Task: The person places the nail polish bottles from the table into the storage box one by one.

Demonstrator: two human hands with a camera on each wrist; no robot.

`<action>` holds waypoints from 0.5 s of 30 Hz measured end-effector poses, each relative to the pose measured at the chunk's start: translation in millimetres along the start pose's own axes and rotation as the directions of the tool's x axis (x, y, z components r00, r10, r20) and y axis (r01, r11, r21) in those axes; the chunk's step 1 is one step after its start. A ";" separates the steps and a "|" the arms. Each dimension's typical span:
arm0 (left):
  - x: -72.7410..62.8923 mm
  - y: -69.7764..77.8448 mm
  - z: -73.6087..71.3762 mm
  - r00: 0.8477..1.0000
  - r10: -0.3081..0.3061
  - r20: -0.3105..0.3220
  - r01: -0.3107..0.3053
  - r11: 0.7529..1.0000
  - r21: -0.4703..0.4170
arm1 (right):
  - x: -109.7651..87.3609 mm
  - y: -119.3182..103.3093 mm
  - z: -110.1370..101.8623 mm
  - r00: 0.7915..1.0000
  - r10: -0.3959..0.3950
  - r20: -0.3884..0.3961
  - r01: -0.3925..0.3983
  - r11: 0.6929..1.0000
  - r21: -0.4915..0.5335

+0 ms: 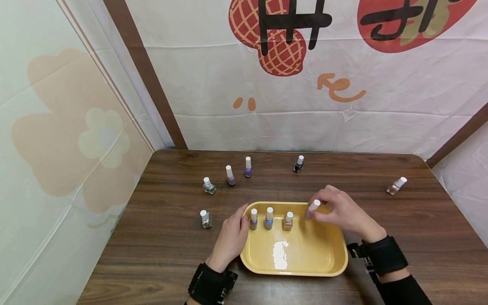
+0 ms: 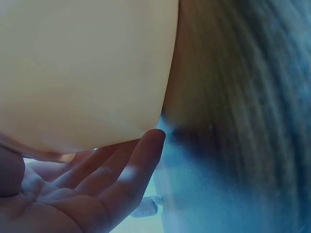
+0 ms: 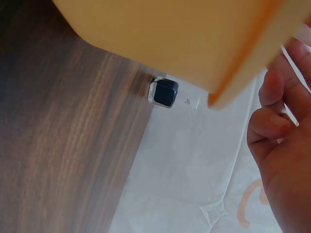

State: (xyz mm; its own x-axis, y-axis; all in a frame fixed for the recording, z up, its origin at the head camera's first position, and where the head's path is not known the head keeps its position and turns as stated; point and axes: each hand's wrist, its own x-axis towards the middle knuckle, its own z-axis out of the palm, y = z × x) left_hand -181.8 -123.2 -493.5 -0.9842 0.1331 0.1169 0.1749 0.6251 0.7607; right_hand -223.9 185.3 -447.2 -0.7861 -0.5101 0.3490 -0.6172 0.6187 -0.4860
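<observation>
A yellow tray (image 1: 305,254) sits on the table, with three white-capped nail polish bottles standing along its back side: a purple one (image 1: 253,220), a blue one (image 1: 269,218) and a pinkish one (image 1: 288,221). My left hand (image 1: 231,232) holds the tray by its left end, thumb at the rim; in the left wrist view its fingers (image 2: 129,182) lie against the tray's outer side. Over the back right corner, my right hand (image 1: 339,209) pinches another nail polish bottle (image 1: 314,206), tilted, white cap up. The right wrist view hides that bottle behind the tray wall (image 3: 170,39).
Two clear bottles (image 1: 209,186) (image 1: 206,219) stand left of the tray. Two purple bottles (image 1: 230,176) (image 1: 248,167) and a dark bottle (image 1: 299,164) stand behind it. Far right is a pinkish bottle (image 1: 396,186). A printed cloth (image 1: 209,84) hangs behind the table (image 1: 152,237).
</observation>
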 end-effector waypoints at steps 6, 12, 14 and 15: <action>0.2 0.1 0.1 1.000 -0.010 0.005 0.010 1.000 -0.011 | -2.6 3.1 7.0 0.999 -0.021 0.033 0.021 1.000 -0.009; 0.4 0.7 -0.1 1.000 -0.014 0.011 0.014 1.000 -0.013 | -3.5 4.9 11.6 0.996 -0.059 0.062 0.058 0.998 0.002; 0.3 0.8 -0.3 1.000 -0.012 0.010 0.012 1.000 -0.013 | -3.9 4.7 12.4 0.996 -0.048 0.076 0.049 0.999 -0.002; 0.2 1.0 -0.4 1.000 -0.011 0.010 0.011 1.000 -0.013 | -4.1 4.4 12.8 0.996 -0.040 0.084 0.041 0.999 -0.006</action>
State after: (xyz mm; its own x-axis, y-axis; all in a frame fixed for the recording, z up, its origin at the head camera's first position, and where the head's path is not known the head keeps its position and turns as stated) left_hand -181.9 -122.9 -492.5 -0.9857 0.1341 0.1020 0.1636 0.6165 0.7702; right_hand -223.1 182.4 -461.0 -0.7551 -0.5831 0.2997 -0.6491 0.6006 -0.4668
